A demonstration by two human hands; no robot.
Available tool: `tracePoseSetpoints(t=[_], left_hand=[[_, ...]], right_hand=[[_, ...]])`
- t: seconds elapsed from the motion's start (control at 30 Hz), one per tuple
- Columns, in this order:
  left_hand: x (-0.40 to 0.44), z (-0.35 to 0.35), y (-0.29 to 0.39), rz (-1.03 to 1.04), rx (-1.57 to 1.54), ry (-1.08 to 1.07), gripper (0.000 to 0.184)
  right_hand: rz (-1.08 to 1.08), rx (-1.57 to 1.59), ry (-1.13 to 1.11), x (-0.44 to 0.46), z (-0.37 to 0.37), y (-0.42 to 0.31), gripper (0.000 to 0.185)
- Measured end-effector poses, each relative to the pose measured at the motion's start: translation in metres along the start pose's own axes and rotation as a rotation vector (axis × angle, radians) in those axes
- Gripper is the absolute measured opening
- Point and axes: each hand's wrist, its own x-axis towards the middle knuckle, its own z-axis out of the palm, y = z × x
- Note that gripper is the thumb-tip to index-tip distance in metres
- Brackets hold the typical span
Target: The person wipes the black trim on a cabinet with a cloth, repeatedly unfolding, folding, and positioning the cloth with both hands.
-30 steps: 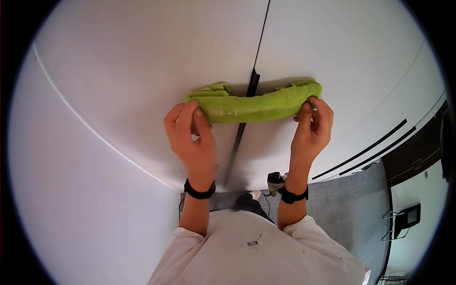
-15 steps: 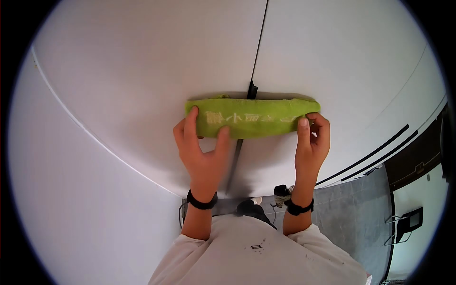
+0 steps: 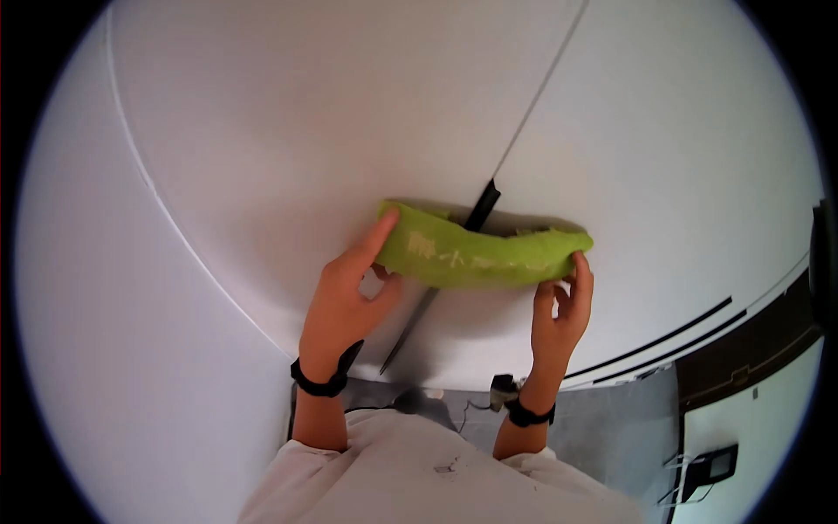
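Moved since the earlier frame: cloth, its left end now higher in view than its right; left grip, its thumb lowered from the cloth's face to the bottom edge. Cloth, one, green, folded, white lettering: spans between left grip and right grip, each closed on its own end. Likely light, soft, limp, hardly slippery, not fragile; best held at both ends, lest the middle sag. Handle, one, black: behind cloth, between the grips. Wristbands, two: one below each grip.
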Motion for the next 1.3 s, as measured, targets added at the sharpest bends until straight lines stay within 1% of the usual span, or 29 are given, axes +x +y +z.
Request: tracePoseSetpoints(t=[0.07,0.1,0.13,0.2,0.3,0.33,0.37,0.43,0.47,0.5,0.57,0.63,0.67,0.7,0.77,0.8,0.87,0.9,0.93,0.97,1.0,1.03,1.07,1.1,1.13,1.17,1.2,1.27,1.3], left_hand=[[0.001,0.004,-0.018,0.198,0.156,0.067,0.067],[0.0,0.01,-0.022,0.185,0.14,0.09,0.067],[-0.002,0.014,-0.026,0.191,0.15,0.122,0.067],[-0.004,0.02,-0.03,0.197,0.163,0.148,0.067],[-0.003,0.02,-0.037,0.198,0.137,0.158,0.064],[-0.003,0.019,-0.041,0.28,0.197,0.17,0.06],[-0.003,0.017,-0.042,0.364,0.253,0.181,0.056],[-0.006,0.011,-0.042,0.363,0.299,0.132,0.053],[-0.007,0.007,-0.043,0.358,0.353,0.09,0.05],[-0.008,0.004,-0.045,0.354,0.347,0.077,0.05],[-0.006,-0.003,-0.045,0.356,0.387,0.089,0.047],[-0.006,-0.004,-0.053,0.345,0.34,0.065,0.044],[-0.006,-0.005,-0.056,0.345,0.297,0.066,0.042],[-0.008,-0.005,-0.059,0.348,0.298,0.032,0.042],[-0.009,-0.005,-0.064,0.289,0.2,0.092,0.032],[-0.008,-0.005,-0.069,0.299,0.203,0.066,0.032],[-0.008,-0.003,-0.08,0.281,0.035,0.08,0.026],[-0.008,-0.002,-0.079,0.287,0.039,0.067,0.026],[-0.007,-0.001,-0.076,0.275,-0.068,0.075,0.024],[-0.007,0.001,-0.073,0.258,-0.174,0.092,0.022],[-0.006,0.005,-0.069,0.253,-0.171,0.103,0.022],[-0.005,0.009,-0.063,0.226,-0.363,0.076,0.02],[-0.007,0.012,-0.063,0.196,-0.557,0.06,0.02],[-0.012,0.012,-0.068,0.175,-0.553,0.089,0.02],[-0.017,0.014,-0.074,0.081,-0.584,0.048,0.023],[-0.02,0.016,-0.079,-0.007,-0.616,0.007,0.026],[-0.02,0.019,-0.083,-0.018,-0.615,0.031,0.026],[-0.014,0.025,-0.088,-0.032,-0.718,-0.057,0.035],[-0.014,0.03,-0.085,-0.031,-0.717,-0.046,0.035]], right_hand=[[0.011,-0.038,-0.017,-0.005,0.0,0.007,0.048],[0.05,-0.026,-0.016,-0.006,0.001,0.008,0.054],[0.043,-0.04,-0.038,-0.01,0.001,0.005,0.054],[0.085,-0.041,0.044,-0.008,0.008,-0.004,0.053],[0.11,-0.059,0.059,-0.008,0.007,0.001,0.051],[0.116,-0.063,0.067,-0.009,0.008,0.001,0.051],[0.083,-0.064,0.081,-0.008,0.007,0.001,0.047],[0.051,-0.078,0.099,-0.007,0.004,0.006,0.044],[-0.016,-0.086,0.077,-0.007,0.001,0.013,0.041],[-0.076,-0.094,0.054,-0.008,-0.001,0.016,0.038],[-0.11,-0.123,0.039,-0.004,-0.002,0.014,0.037],[-0.188,-0.195,-0.016,-0.005,-0.005,0.016,0.031],[-0.157,-0.206,0.001,-0.004,-0.007,0.014,0.031],[-0.246,-0.171,-0.091,-0.004,-0.008,0.012,0.029],[-0.416,-0.162,-0.246,-0.001,-0.008,0.016,0.027],[-0.399,-0.167,-0.223,-0.006,-0.007,0.017,0.027],[-0.149,0.137,-0.281,-0.016,-0.005,0.019,0.027],[-0.09,0.072,-0.298,-0.022,-0.011,0.023,0.027],[-0.088,0.075,-0.29,-0.024,-0.011,0.024,0.027],[-0.027,0.21,-0.234,-0.024,-0.01,0.023,0.027],[0.034,0.344,-0.187,-0.02,-0.008,0.02,0.028],[0.096,0.402,-0.14,-0.016,-0.005,0.011,0.031],[0.101,0.405,-0.172,-0.012,-0.005,0.008,0.031],[0.241,0.4,-0.16,-0.012,-0.006,0.007,0.032],[0.384,0.388,-0.142,-0.015,-0.008,0.009,0.033],[0.409,0.341,-0.135,-0.016,-0.008,0.01,0.031],[0.415,0.341,-0.161,-0.019,-0.008,0.014,0.031],[0.445,0.322,-0.05,-0.021,-0.006,0.027,0.027],[0.464,0.443,-0.033,-0.022,-0.008,0.03,0.026]])
